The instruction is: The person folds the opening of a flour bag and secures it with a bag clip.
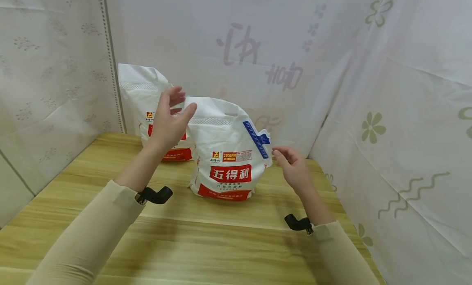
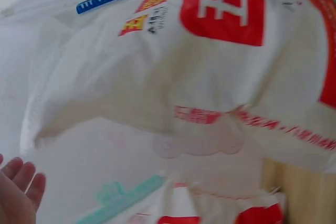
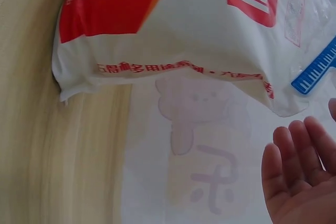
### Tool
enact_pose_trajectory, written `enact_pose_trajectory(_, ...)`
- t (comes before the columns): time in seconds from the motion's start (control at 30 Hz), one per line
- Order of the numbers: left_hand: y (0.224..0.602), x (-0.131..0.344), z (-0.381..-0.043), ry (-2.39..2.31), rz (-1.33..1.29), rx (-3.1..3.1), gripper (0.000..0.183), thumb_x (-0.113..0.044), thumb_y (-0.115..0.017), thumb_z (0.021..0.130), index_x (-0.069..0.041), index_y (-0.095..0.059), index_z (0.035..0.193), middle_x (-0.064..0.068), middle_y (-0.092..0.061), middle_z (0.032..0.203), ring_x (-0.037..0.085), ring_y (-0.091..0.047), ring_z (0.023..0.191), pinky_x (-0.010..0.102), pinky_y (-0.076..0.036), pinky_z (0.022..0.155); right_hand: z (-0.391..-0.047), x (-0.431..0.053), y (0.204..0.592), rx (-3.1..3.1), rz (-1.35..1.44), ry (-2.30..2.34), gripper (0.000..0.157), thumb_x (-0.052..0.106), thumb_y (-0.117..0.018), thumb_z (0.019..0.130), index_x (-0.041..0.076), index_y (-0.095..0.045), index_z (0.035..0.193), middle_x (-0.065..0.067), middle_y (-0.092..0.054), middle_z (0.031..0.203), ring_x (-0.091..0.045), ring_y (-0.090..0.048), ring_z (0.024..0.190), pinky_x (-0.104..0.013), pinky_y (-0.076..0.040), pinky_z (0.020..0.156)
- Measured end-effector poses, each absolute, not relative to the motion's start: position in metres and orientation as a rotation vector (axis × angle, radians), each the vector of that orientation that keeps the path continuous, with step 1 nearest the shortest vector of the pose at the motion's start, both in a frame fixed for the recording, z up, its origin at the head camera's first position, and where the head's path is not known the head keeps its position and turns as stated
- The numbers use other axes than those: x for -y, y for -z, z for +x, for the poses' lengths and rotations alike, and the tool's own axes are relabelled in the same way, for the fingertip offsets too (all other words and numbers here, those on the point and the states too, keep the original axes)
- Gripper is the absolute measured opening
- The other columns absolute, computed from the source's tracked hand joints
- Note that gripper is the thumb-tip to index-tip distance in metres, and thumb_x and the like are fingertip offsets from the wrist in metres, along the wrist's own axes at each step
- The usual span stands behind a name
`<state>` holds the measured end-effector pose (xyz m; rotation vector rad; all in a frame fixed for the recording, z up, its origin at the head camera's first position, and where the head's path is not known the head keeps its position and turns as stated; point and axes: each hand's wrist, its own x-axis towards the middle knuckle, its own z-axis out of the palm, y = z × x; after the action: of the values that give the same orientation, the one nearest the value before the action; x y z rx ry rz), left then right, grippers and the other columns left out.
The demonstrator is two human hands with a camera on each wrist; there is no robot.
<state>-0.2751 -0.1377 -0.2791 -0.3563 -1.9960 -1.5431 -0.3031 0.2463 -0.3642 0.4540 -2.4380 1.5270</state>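
Note:
A white flour bag [image 1: 225,137] with red and yellow print stands upright on the table. Slanting across its upper right corner is a blue sealing clip [image 1: 255,139] with ruler-like marks. My left hand [image 1: 170,123] is raised at the bag's upper left edge, fingers loosely bent and holding nothing. On the other side, my right hand [image 1: 295,170] is beside the lower end of the clip, palm toward the bag, with a gap to it in the right wrist view. Behind to the left stands a second flour bag [image 1: 138,100], partly hidden by my left hand. It carries a mint-green clip [image 2: 131,198].
The wood-grain table [image 1: 177,252] ends at the back against a pale curtain [image 1: 206,39] with printed figures. More patterned curtain [image 1: 413,145] hangs along the right side, and another [image 1: 55,72] on the left. Each wrist wears a black camera mount [image 1: 156,195].

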Motion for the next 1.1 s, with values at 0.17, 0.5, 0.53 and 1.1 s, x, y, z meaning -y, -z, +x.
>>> enact_pose_trajectory(0.17,0.305,0.142,-0.272,1.923,-0.253,2.008,0.06,-0.04,-0.062,0.111,-0.008,-0.047,0.16,0.01,-0.06,0.149,0.023,-0.06,0.133,0.036,-0.051,0.119,-0.3,-0.247,0.375,2.48,0.478,-1.522,0.043,0.038,-0.062,0.113,0.003,-0.07,0.136,-0.017,-0.074,0.132,-0.022,-0.07,0.108,-0.02,-0.059,0.087)
enact_pose_trajectory(0.5,0.32,0.14,-0.281,2.057,-0.37,1.83,0.027,-0.024,-0.07,0.109,-0.003,-0.072,0.126,-0.005,-0.072,0.106,0.013,-0.07,0.098,0.019,-0.061,0.089,-0.304,-0.246,0.383,2.404,0.514,-1.551,0.031,0.021,-0.067,0.111,-0.005,-0.071,0.127,-0.022,-0.075,0.117,-0.015,-0.074,0.094,-0.019,-0.061,0.083)
enact_pose_trajectory(0.53,0.319,0.14,-0.281,2.039,-0.377,1.816,0.026,-0.023,-0.071,0.108,-0.003,-0.074,0.125,-0.005,-0.073,0.104,0.014,-0.07,0.097,0.019,-0.061,0.088,-0.305,-0.245,0.383,2.397,0.505,-1.544,0.029,0.02,-0.067,0.111,-0.006,-0.072,0.125,-0.023,-0.075,0.115,-0.012,-0.073,0.091,-0.019,-0.061,0.082)
enact_pose_trajectory(1.1,0.28,0.118,-0.272,1.363,-0.467,2.003,0.063,-0.03,-0.07,0.103,-0.008,-0.049,0.158,0.012,-0.055,0.15,0.024,-0.05,0.134,0.038,-0.043,0.113,-0.308,-0.243,0.382,2.44,0.401,-1.687,0.032,0.021,-0.064,0.112,-0.008,-0.068,0.127,-0.025,-0.072,0.122,-0.012,-0.072,0.093,-0.022,-0.063,0.088)
